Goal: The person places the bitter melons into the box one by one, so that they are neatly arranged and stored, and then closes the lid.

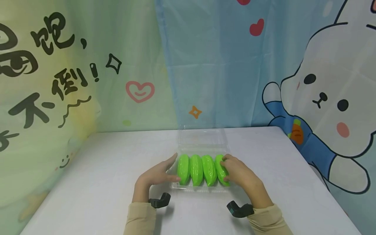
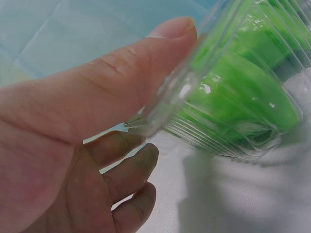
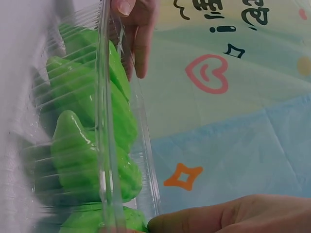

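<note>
A clear plastic clamshell box (image 1: 199, 189) lies open on the table, its lid (image 1: 202, 138) folded back. Inside, several glossy green, ridged, long toy vegetables (image 1: 196, 169) lie side by side. My right hand (image 1: 242, 173) has thumb and fingers curled round the rightmost green vegetable (image 1: 221, 169). In the right wrist view, a right finger (image 3: 194, 221) meets that piece at the rim. My left hand (image 1: 157, 174) is at the box's left side, fingers spread. The left wrist view shows the left thumb (image 2: 131, 68) against the clear wall and the other fingers loosely bent below it.
The white table (image 1: 97, 182) runs to a printed curtain (image 1: 132, 65) hung at the back and sides. A cartoon rabbit (image 1: 332, 98) is printed at the right. Dark wrist cameras (image 1: 160, 200) are strapped to both wrists.
</note>
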Demonstrator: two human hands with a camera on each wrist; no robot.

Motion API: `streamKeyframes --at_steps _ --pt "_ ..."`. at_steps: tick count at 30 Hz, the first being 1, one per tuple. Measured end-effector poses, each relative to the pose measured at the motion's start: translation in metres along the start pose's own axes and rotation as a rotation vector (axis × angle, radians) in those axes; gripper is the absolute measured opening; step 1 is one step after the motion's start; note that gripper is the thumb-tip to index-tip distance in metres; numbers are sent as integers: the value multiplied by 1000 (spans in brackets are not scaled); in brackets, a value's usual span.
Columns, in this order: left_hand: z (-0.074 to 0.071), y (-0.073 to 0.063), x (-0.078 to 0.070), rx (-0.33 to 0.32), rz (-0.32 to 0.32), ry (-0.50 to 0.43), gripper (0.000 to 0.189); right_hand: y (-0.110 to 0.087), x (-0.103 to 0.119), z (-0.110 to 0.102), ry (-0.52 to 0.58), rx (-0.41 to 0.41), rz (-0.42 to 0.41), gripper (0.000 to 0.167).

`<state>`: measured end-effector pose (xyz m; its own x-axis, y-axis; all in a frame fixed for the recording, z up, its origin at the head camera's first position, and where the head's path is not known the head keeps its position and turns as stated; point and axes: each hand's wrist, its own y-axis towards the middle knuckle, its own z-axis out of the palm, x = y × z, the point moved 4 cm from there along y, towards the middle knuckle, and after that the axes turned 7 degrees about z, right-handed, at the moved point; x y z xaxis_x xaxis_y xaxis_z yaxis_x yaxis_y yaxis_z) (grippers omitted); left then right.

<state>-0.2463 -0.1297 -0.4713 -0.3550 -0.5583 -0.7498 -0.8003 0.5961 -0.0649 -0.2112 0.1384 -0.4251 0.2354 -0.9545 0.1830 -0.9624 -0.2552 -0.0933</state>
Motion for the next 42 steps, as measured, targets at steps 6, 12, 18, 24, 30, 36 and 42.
streamKeyframes --at_steps 6,12,18,24,30,36,42 --pt "0 0 0 2 -5 -2 102 0 0 0 7 -2 3 54" --pt "-1 1 0 3 -2 5 102 1 -2 0 29 7 11 56" --pt "-1 0 -1 0 -3 12 101 6 -7 1 43 -3 10 59" --pt "-2 1 -1 -2 -2 9 101 9 -11 1 79 -16 -7 60" --pt "-1 1 0 -5 -5 2 102 11 -15 2 170 16 52 60" --pt "0 0 -1 -3 -12 -2 102 10 -15 0 188 24 54 58" --pt "0 0 -4 0 -20 -9 101 9 -18 0 194 21 50 56"
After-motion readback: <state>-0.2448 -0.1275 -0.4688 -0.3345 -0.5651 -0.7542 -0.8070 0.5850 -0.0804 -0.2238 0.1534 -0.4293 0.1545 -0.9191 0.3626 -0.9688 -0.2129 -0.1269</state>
